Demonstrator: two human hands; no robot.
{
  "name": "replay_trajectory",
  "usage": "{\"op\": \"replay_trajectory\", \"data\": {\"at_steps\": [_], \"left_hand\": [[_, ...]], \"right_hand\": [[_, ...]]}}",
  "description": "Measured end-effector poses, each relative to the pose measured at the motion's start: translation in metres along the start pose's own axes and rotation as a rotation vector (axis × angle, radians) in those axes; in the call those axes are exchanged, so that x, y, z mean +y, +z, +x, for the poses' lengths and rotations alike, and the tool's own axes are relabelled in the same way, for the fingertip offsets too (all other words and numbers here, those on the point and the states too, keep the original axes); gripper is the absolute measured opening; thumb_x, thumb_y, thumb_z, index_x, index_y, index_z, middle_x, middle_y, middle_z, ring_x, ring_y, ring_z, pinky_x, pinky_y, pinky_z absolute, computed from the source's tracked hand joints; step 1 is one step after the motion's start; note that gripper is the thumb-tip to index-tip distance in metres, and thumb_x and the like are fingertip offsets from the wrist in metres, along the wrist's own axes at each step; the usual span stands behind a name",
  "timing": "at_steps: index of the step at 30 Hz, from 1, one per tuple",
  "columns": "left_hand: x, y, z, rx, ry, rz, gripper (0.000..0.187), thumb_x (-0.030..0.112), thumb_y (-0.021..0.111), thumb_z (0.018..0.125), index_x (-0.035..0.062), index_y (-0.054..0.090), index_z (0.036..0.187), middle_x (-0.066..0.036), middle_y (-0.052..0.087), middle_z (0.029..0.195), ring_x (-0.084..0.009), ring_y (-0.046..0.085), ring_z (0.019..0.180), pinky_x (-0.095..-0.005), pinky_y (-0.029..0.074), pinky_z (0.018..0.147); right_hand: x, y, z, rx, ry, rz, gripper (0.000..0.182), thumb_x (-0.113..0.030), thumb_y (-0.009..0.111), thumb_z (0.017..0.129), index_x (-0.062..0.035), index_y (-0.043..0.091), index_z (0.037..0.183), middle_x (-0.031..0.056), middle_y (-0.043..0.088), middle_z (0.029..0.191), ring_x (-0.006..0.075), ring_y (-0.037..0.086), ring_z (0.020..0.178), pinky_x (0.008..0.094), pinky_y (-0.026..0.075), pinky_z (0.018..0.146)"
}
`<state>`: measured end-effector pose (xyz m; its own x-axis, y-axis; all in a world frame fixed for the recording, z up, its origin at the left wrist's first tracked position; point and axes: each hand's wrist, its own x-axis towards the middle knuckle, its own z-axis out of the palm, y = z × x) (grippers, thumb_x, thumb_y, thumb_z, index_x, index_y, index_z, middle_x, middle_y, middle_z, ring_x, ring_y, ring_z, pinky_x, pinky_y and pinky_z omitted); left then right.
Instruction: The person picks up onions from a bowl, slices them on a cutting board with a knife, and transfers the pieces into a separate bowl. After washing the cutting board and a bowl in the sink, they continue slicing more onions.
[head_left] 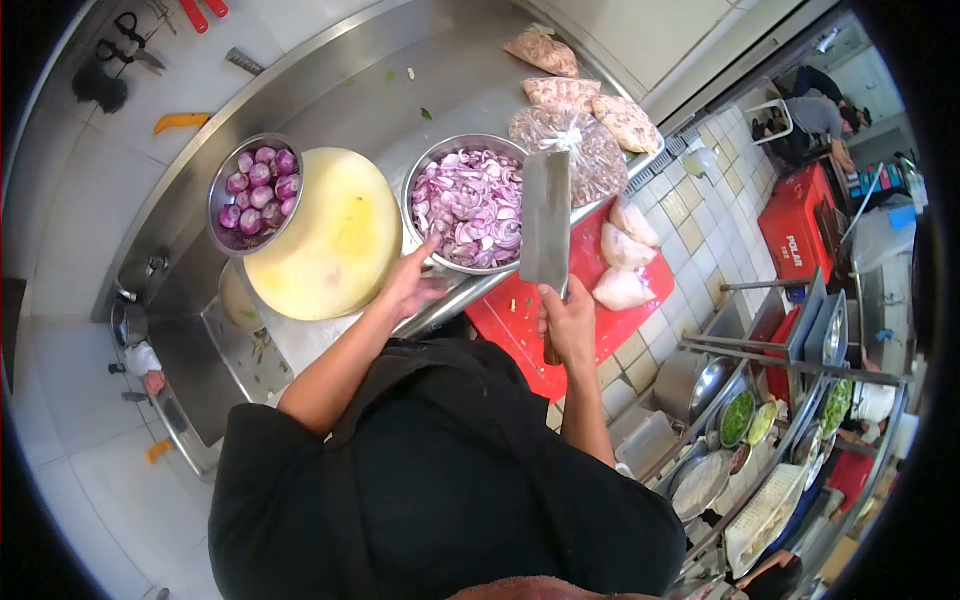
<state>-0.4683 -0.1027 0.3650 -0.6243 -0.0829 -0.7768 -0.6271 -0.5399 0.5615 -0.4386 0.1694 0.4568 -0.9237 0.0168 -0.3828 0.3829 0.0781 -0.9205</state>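
Observation:
My right hand [568, 322] grips the handle of a broad cleaver [546, 222], blade raised over the edge of a steel bowl [426, 170] full of sliced red onion [472, 208]. My left hand [412, 285] rests on the near rim of that bowl, fingers touching it. A round yellow chopping block [330, 240] lies to the left. On the block's far edge stands a smaller steel bowl [222, 180] holding peeled whole red onions [258, 186].
A red cutting board [520, 325] lies under my right hand with pale wrapped pieces [622, 262] on it. Bagged food [590, 120] sits on the steel counter [350, 75]. A sink [215, 350] is at left. Trays and bowls of greens [745, 420] stand at right. People work far right.

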Motion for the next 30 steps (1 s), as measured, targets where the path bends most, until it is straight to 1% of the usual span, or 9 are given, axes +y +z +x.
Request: {"op": "replay_trajectory", "data": {"at_steps": [1, 2, 6, 14, 20, 24, 26, 27, 30], "left_hand": [[-0.003, 0.007, 0.001, -0.101, -0.191, -0.172, 0.082, 0.041, 0.077, 0.089, -0.0038, 0.039, 0.146, -0.026, 0.059, 0.136, -0.0421, 0.058, 0.129, -0.0622, 0.049, 0.107], [-0.008, 0.013, 0.006, -0.329, -0.037, -0.279, 0.066, 0.031, 0.068, 0.091, -0.0038, 0.043, 0.142, -0.027, 0.059, 0.134, -0.0431, 0.063, 0.122, -0.0636, 0.050, 0.107], [0.007, 0.036, 0.020, -0.263, -0.021, -0.418, 0.069, 0.006, 0.054, 0.078, -0.0047, 0.038, 0.144, -0.027, 0.053, 0.140, -0.0449, 0.062, 0.123, -0.0676, 0.051, 0.106], [0.051, 0.048, 0.103, -0.226, 0.082, -0.413, 0.050, 0.017, 0.059, 0.079, -0.0019, 0.048, 0.124, -0.025, 0.060, 0.124, -0.0432, 0.067, 0.112, -0.0664, 0.056, 0.096], [0.072, 0.022, 0.135, -0.373, 0.102, -0.080, 0.057, 0.031, 0.070, 0.087, -0.0015, 0.052, 0.131, -0.025, 0.063, 0.128, -0.0395, 0.067, 0.113, -0.0586, 0.059, 0.090], [0.110, -0.027, 0.028, -0.223, 0.358, 0.537, 0.096, 0.055, 0.083, 0.083, -0.0010, 0.048, 0.152, -0.027, 0.053, 0.150, -0.0388, 0.061, 0.129, -0.0507, 0.058, 0.097], [0.124, -0.085, 0.023, -0.094, 0.735, 0.915, 0.064, 0.037, 0.083, 0.086, -0.0012, 0.067, 0.134, -0.021, 0.070, 0.130, -0.0278, 0.069, 0.116, -0.0387, 0.058, 0.095], [0.129, -0.115, 0.009, 0.021, 0.851, 0.833, 0.046, 0.030, 0.081, 0.088, 0.0003, 0.074, 0.123, -0.017, 0.077, 0.115, -0.0239, 0.074, 0.105, -0.0359, 0.058, 0.092], [0.168, -0.204, -0.019, 0.417, 0.881, 0.887, 0.039, 0.028, 0.078, 0.088, 0.0051, 0.076, 0.119, -0.018, 0.077, 0.111, -0.0286, 0.075, 0.100, -0.0392, 0.057, 0.089]], "right_hand": [[0.003, 0.001, 0.005, -0.003, -0.009, 0.016, 0.013, -0.016, 0.065, 0.101, -0.0042, 0.060, 0.100, 0.0009, 0.056, 0.066, 0.0091, 0.055, 0.051, 0.0269, 0.044, 0.046], [0.005, 0.001, 0.009, -0.007, -0.018, 0.035, 0.013, -0.016, 0.065, 0.101, -0.0042, 0.060, 0.101, 0.0009, 0.056, 0.066, 0.0090, 0.055, 0.051, 0.0268, 0.044, 0.046], [-0.003, 0.001, 0.015, 0.038, -0.033, 0.067, 0.013, -0.016, 0.065, 0.101, -0.0040, 0.061, 0.105, 0.0009, 0.057, 0.068, 0.0092, 0.054, 0.051, 0.0266, 0.044, 0.046], [-0.008, 0.014, 0.015, 0.071, -0.095, 0.102, 0.015, -0.015, 0.065, 0.101, -0.0038, 0.058, 0.108, 0.0013, 0.054, 0.068, 0.0114, 0.052, 0.049, 0.0276, 0.045, 0.045], [-0.012, 0.035, 0.011, 0.081, -0.119, 0.062, 0.016, -0.017, 0.066, 0.101, -0.0044, 0.056, 0.101, 0.0019, 0.054, 0.067, 0.0119, 0.053, 0.048, 0.0275, 0.045, 0.044], [-0.012, 0.051, 0.007, 0.072, -0.212, -0.009, 0.015, -0.017, 0.065, 0.102, -0.0034, 0.058, 0.103, 0.0014, 0.055, 0.067, 0.0109, 0.053, 0.049, 0.0269, 0.045, 0.044], [-0.012, 0.058, 0.004, 0.049, -0.244, -0.013, 0.015, -0.017, 0.065, 0.103, -0.0028, 0.059, 0.105, 0.0010, 0.055, 0.067, 0.0101, 0.053, 0.049, 0.0265, 0.045, 0.045], [-0.009, 0.062, 0.003, 0.013, -0.244, -0.038, 0.015, -0.017, 0.065, 0.103, -0.0027, 0.059, 0.105, 0.0007, 0.054, 0.066, 0.0099, 0.053, 0.049, 0.0263, 0.044, 0.045], [-0.001, 0.078, 0.002, -0.115, -0.241, -0.119, 0.015, -0.018, 0.066, 0.103, -0.0040, 0.062, 0.106, -0.0012, 0.053, 0.064, 0.0080, 0.051, 0.049, 0.0254, 0.043, 0.045]]}}
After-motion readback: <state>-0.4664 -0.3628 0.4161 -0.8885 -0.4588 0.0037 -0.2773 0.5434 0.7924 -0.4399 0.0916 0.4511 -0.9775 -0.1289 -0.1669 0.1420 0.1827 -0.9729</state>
